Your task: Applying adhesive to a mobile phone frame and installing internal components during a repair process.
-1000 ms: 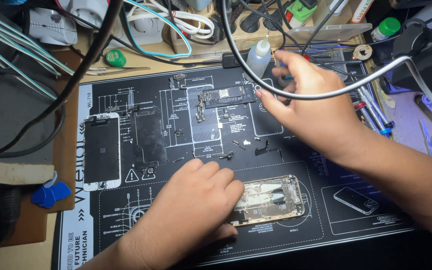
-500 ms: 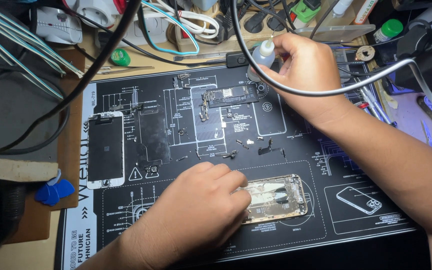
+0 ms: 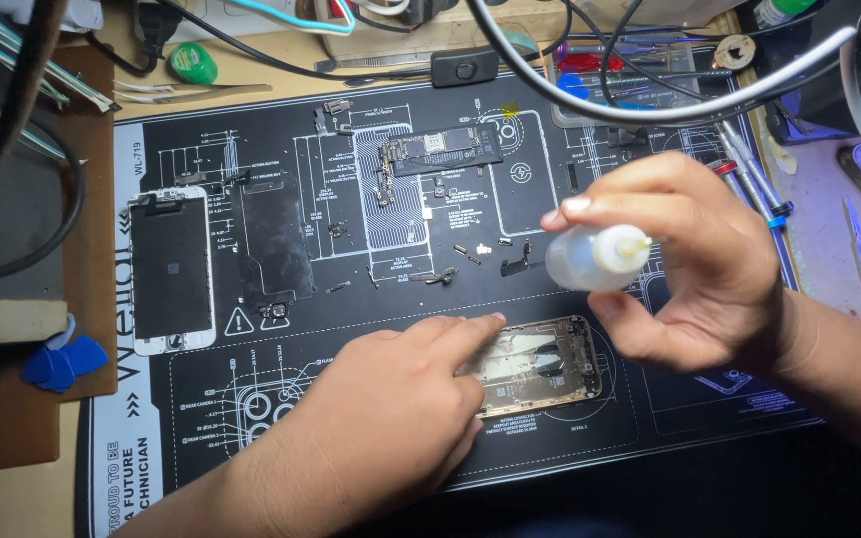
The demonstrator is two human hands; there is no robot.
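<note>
My left hand (image 3: 391,408) lies flat on the black repair mat (image 3: 371,249), its fingers pressing the left end of an opened gold phone housing (image 3: 540,367). My right hand (image 3: 690,259) hovers just above and to the right of the housing, gripping a small translucent squeeze bottle (image 3: 595,257) held sideways. A phone logic board (image 3: 440,149) lies at the mat's upper middle, with small screws and brackets (image 3: 480,254) scattered below it.
A white phone screen (image 3: 169,271) and a dark metal shield plate (image 3: 273,239) lie at the mat's left. Blue picks (image 3: 57,361) sit at the far left, screwdrivers (image 3: 749,169) at the right, a green cap (image 3: 192,63) and cables (image 3: 650,110) across the back.
My right hand has come back from the far edge of the mat with the squeeze bottle and now holds it over the housing. My left hand has stayed on the housing.
</note>
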